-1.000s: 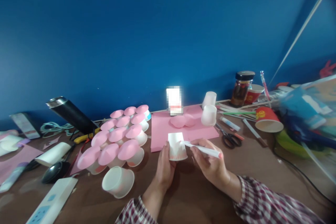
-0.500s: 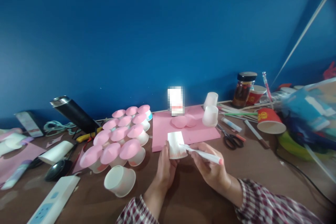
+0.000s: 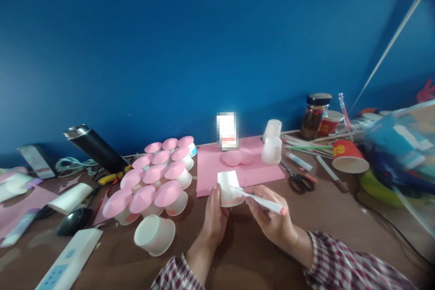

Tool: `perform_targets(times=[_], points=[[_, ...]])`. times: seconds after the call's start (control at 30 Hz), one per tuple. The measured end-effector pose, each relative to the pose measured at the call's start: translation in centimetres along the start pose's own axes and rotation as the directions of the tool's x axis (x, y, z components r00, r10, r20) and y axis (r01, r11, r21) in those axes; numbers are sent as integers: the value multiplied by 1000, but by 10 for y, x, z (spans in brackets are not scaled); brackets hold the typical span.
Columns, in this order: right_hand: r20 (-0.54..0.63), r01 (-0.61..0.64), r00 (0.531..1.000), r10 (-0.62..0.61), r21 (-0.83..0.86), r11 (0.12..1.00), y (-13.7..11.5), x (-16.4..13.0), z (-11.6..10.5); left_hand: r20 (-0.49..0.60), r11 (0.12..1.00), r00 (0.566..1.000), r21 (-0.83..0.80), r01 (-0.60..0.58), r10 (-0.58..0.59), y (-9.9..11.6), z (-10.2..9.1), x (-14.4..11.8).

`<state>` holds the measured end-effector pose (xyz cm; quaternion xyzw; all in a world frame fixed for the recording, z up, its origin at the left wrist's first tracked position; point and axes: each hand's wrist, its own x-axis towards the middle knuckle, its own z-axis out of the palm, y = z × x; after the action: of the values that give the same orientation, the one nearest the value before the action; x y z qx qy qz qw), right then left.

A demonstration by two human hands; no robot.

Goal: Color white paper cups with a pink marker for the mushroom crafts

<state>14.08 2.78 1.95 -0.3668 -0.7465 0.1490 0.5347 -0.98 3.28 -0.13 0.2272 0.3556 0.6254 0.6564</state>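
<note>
My left hand (image 3: 214,217) is closed round the side of a white paper cup (image 3: 229,186), which is upside down and has faint reddish marks near its rim. In my right hand (image 3: 273,217) is a white marker pen (image 3: 263,202) with a red end, its tip touching or very close to the cup's side. Behind them a pink paper sheet (image 3: 207,174) bears two pink paper rounds (image 3: 234,158) and white paper cups (image 3: 272,150). To the left stand several cups topped with pink paper cones (image 3: 142,199), and another white cup (image 3: 154,235) lies tilted nearer me.
Scissors (image 3: 301,183), a glue stick (image 3: 299,161), a red paper cup (image 3: 348,156) and a dark jar (image 3: 314,118) are on the right. Leftward are a black flask (image 3: 98,149), a power strip (image 3: 70,260) and pink paper scraps. A blue wall (image 3: 217,45) rises behind the table.
The whole view has shifted very slightly. Both hands keep their hold on the cup and the marker pen, and the pen tip stays at nearly the same spot.
</note>
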Motion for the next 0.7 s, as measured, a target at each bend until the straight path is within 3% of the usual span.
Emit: perform_targets(times=[0.37,0.6,0.7], points=[[0,10,1000,-10,3,1000,-1,1,-1,23,999,1000,-50,-5,6,0,-1,-1],[13,43,999,-43,-16,999,-2,3,-1,60,997,998,66,-33,30,0,-2,-3],[1,44,999,-44,-6,999,-1,2,-1,21,998,999,46,-37,36,-1,-2,-3]])
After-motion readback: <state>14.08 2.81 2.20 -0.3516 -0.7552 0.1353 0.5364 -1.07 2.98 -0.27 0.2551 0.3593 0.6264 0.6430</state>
